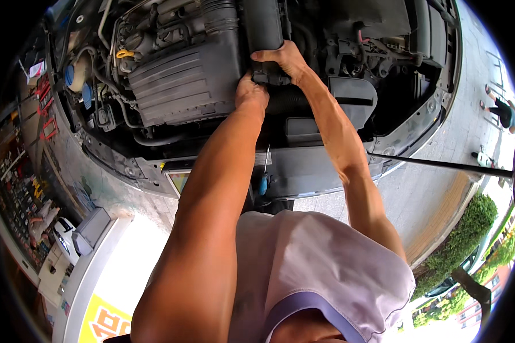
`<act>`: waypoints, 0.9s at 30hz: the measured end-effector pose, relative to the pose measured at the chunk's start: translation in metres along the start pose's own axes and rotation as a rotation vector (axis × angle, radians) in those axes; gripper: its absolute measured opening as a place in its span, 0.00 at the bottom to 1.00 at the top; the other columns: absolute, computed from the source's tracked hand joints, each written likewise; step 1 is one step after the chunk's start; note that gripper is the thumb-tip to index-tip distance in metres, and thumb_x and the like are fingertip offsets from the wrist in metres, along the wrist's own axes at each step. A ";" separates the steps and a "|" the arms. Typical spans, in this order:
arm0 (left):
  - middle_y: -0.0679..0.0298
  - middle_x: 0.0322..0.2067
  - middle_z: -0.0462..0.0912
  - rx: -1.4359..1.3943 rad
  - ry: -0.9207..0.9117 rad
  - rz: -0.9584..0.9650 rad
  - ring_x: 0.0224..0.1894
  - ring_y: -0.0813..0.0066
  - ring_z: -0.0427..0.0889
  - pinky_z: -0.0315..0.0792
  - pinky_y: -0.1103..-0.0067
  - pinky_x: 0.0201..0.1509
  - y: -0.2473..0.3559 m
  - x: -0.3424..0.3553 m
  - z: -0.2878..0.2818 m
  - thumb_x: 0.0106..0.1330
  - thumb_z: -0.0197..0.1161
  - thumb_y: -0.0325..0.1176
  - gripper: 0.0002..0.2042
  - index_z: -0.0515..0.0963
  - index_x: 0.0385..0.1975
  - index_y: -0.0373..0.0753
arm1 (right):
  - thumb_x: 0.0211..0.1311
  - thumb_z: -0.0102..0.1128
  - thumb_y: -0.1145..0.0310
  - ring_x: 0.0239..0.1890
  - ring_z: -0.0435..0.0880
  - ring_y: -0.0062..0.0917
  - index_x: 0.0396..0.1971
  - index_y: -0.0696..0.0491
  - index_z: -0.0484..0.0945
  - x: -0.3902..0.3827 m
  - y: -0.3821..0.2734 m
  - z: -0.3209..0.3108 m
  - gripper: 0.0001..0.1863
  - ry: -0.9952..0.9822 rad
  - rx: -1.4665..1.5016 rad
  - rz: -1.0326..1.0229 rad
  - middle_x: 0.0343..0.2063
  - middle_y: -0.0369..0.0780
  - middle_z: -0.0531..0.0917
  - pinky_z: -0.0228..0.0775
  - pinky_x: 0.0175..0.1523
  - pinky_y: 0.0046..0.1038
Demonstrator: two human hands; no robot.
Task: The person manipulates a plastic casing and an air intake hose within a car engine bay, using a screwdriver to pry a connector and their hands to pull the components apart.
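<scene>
Over the open engine bay, both my arms reach to a black plastic air intake duct [262,26]. My right hand [289,62] is closed round the duct's near end from the right, its thumb laid across the top. From the left, my left hand [252,95] grips low at the same end, its fingertips mostly hidden beneath the duct. Beside my left hand lies a ribbed black engine cover [177,83]. A screwdriver [264,184] with a blue handle rests on the front panel, between my forearms.
A thin hood prop rod [440,164] crosses at the right. Left of the engine cover are a yellow dipstick ring [125,54] and a coolant tank with a blue cap [70,75]. Tool shelves [17,188] stand far left; a person [502,113] is far right.
</scene>
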State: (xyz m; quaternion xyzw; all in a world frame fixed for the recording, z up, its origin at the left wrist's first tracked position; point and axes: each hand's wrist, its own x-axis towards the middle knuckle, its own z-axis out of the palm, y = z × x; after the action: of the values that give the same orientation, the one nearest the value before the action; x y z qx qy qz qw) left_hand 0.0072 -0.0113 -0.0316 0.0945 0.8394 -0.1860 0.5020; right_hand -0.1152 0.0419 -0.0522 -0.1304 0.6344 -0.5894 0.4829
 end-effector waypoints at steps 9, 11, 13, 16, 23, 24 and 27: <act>0.74 0.60 0.77 1.205 -0.146 0.097 0.68 0.74 0.68 0.62 0.80 0.71 -0.002 0.017 0.020 0.79 0.48 0.49 0.22 0.77 0.62 0.45 | 0.38 0.82 0.66 0.31 0.85 0.27 0.34 0.66 0.86 0.004 0.011 0.003 0.23 0.025 0.045 0.029 0.31 0.42 0.87 0.77 0.41 0.29; 0.73 0.60 0.78 0.984 -0.091 0.063 0.65 0.75 0.69 0.63 0.81 0.70 -0.004 0.009 0.024 0.79 0.47 0.49 0.21 0.77 0.62 0.46 | 0.38 0.82 0.66 0.31 0.85 0.27 0.34 0.66 0.86 -0.001 0.011 0.007 0.23 0.021 0.041 0.018 0.31 0.42 0.87 0.77 0.41 0.29; 0.73 0.59 0.78 0.758 -0.030 0.042 0.63 0.76 0.70 0.63 0.82 0.69 0.004 0.004 0.030 0.80 0.46 0.49 0.21 0.76 0.62 0.47 | 0.38 0.82 0.67 0.32 0.85 0.27 0.35 0.66 0.86 -0.004 0.010 0.009 0.23 -0.023 0.048 0.056 0.31 0.41 0.88 0.77 0.42 0.28; 0.70 0.59 0.78 0.452 -0.078 0.033 0.62 0.76 0.72 0.63 0.83 0.69 0.004 0.004 0.019 0.80 0.45 0.48 0.21 0.75 0.63 0.48 | 0.40 0.80 0.67 0.34 0.86 0.29 0.38 0.63 0.85 -0.002 0.007 0.004 0.24 -0.031 0.023 0.087 0.33 0.41 0.87 0.79 0.45 0.29; 0.71 0.70 0.69 0.718 0.009 0.007 0.72 0.80 0.62 0.56 0.81 0.76 0.010 0.014 0.033 0.79 0.47 0.54 0.26 0.70 0.69 0.48 | 0.41 0.79 0.66 0.37 0.85 0.29 0.41 0.61 0.84 0.002 0.001 0.000 0.25 -0.106 0.078 0.114 0.35 0.41 0.86 0.79 0.46 0.31; 0.71 0.69 0.70 1.255 -0.064 0.127 0.72 0.81 0.62 0.56 0.82 0.75 0.006 0.010 0.021 0.79 0.47 0.55 0.26 0.70 0.69 0.48 | 0.41 0.79 0.66 0.38 0.85 0.29 0.42 0.61 0.84 -0.001 0.003 -0.004 0.25 -0.122 0.122 0.121 0.35 0.41 0.86 0.78 0.47 0.31; 0.71 0.67 0.72 1.603 -0.137 0.265 0.70 0.83 0.64 0.58 0.84 0.73 -0.001 0.009 0.016 0.79 0.47 0.56 0.26 0.71 0.67 0.48 | 0.43 0.79 0.66 0.41 0.84 0.29 0.43 0.59 0.83 0.003 -0.004 -0.006 0.26 -0.166 0.126 0.196 0.38 0.41 0.85 0.78 0.49 0.32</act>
State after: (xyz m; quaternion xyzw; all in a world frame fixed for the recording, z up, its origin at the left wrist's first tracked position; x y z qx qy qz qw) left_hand 0.0156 -0.0194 -0.0457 0.5117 0.4006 -0.6746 0.3501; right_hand -0.1232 0.0425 -0.0513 -0.0854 0.5637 -0.5652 0.5963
